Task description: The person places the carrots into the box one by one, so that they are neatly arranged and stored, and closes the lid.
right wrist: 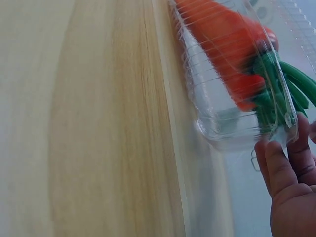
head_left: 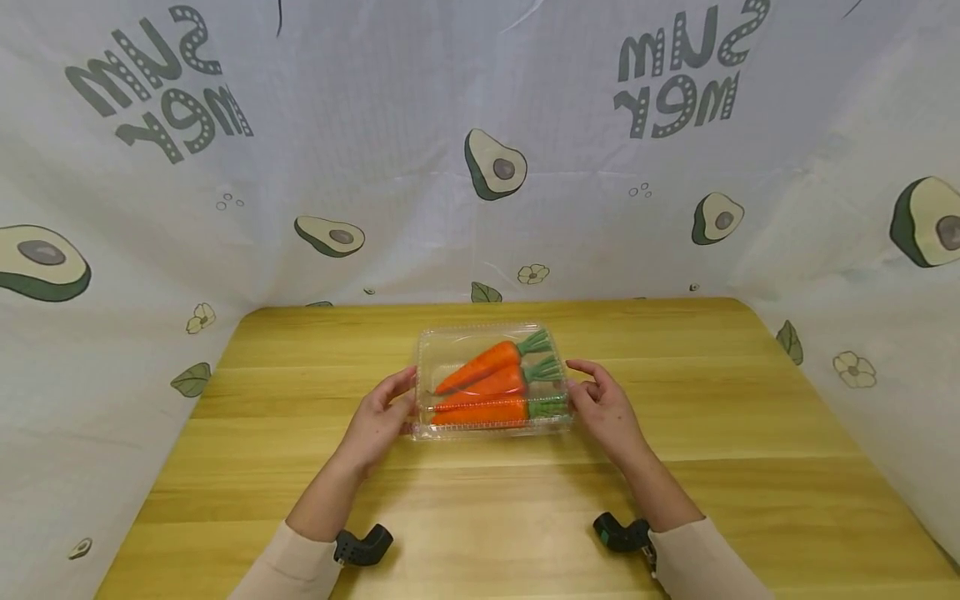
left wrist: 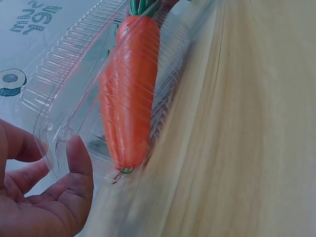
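Note:
A clear plastic clamshell box is over the middle of the table, with three orange carrots showing through it. The carrots' green tops point right. My left hand grips the box's left end; in the left wrist view its thumb and fingers are curled at the ribbed rim. At the opposite end, my right hand pinches the edge beside the green tops. The right wrist view has that hand's fingers at the box's corner.
The wooden table spreads around the box. A white cloth printed with avocados and lettering hangs behind it and along both sides. Black devices sit at the left wrist and the right wrist.

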The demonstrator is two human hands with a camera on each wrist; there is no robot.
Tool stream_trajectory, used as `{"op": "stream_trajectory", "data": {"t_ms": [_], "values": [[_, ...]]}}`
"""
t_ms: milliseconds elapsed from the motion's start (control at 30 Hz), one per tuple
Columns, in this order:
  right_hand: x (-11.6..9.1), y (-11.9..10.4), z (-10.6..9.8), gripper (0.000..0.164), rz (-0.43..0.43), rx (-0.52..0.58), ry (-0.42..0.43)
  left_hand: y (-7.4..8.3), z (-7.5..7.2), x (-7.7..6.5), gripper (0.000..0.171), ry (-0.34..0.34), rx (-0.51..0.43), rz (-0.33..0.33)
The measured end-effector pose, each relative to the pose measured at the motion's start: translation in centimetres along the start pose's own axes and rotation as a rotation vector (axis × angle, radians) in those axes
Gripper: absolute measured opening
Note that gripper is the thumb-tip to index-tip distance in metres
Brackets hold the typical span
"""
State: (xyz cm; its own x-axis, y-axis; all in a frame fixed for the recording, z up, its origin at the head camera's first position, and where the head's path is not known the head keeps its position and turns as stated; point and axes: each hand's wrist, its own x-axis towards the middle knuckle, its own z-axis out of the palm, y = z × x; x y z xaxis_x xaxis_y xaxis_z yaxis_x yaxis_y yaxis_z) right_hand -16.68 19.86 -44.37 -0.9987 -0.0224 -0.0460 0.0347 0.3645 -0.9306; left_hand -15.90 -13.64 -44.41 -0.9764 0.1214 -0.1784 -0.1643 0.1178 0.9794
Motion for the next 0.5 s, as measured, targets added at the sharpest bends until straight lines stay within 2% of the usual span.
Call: {"op": "stream_trajectory", "data": {"t_ms": [167, 400, 500], "values": [[-0.35, -0.23, -0.32, 0.038, 0.016, -0.003, -0.010, -0.26, -0.10, -0.23, 0.048, -0.002, -0.004, -0.008], [-0.73, -0.44, -0.34, 0.040, -0.025, -0.013, -0.111, -0.38, 0.01, -0.28, 0.049, -0.004, 0.001, 0.008], [-0.78, -0.43, -0.33, 0.042, -0.021, -0.010, -0.125, -0.44, -0.05, -0.39, 0.051, -0.014, 0.010, 0.005]]}}
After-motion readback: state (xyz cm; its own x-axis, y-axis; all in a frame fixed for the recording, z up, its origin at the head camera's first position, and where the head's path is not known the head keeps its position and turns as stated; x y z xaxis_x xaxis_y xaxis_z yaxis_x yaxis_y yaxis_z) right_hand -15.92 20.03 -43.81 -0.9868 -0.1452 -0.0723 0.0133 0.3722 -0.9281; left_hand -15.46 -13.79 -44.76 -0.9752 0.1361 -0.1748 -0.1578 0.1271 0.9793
